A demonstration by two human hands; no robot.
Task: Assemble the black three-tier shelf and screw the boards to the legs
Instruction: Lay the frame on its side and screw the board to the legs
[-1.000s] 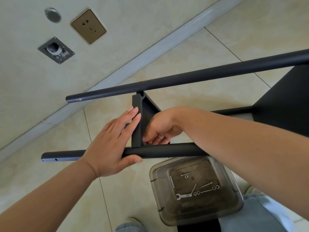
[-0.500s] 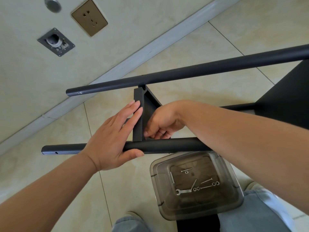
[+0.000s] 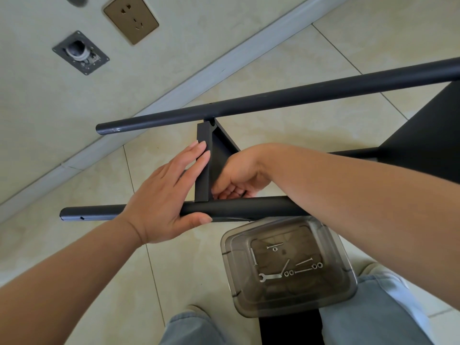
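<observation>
while left hand point(image 3: 164, 192) lies flat on board point(image 3: 202, 165) | right hand point(image 3: 236, 175) curled behind it, grip unclear

Left hand point(image 3: 164, 195) lies with straight fingers flat against the outer face of a black shelf board point(image 3: 202, 165), thumb under the near leg tube point(image 3: 224, 210). Right hand point(image 3: 239, 178) reaches in behind the board, fingers curled at the joint of board and near leg; what they pinch cannot be told. Far leg tube point(image 3: 298, 95) meets the board's upper corner. A clear plastic bin point(image 3: 288, 270) below holds a small wrench point(image 3: 268, 276), long screws and washers.
</observation>
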